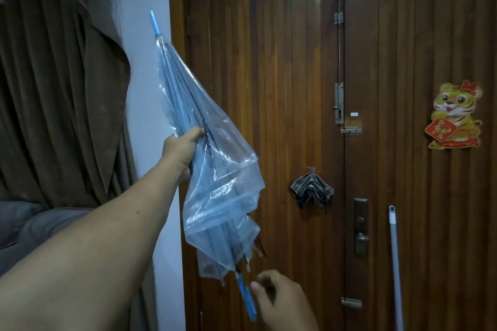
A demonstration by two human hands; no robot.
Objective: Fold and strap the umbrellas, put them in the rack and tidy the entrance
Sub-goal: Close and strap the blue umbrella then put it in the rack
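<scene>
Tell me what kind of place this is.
Probably the inside of a home's entrance: a double wooden door with sliding bolts and a handle lock, a brown curtain beside it, and a tiger decoration stuck on the door.

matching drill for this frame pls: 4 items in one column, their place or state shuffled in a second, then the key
1. clear blue umbrella
2. striped umbrella
3. tiger decoration
4. grey pole

A. stuck high on the right door panel
B. hanging on the door, beside the lock plate
C. gripped mid-canopy by the left hand, tip up
D. standing upright near the door at lower right

Pairs: 1-C, 2-B, 3-A, 4-D
</scene>
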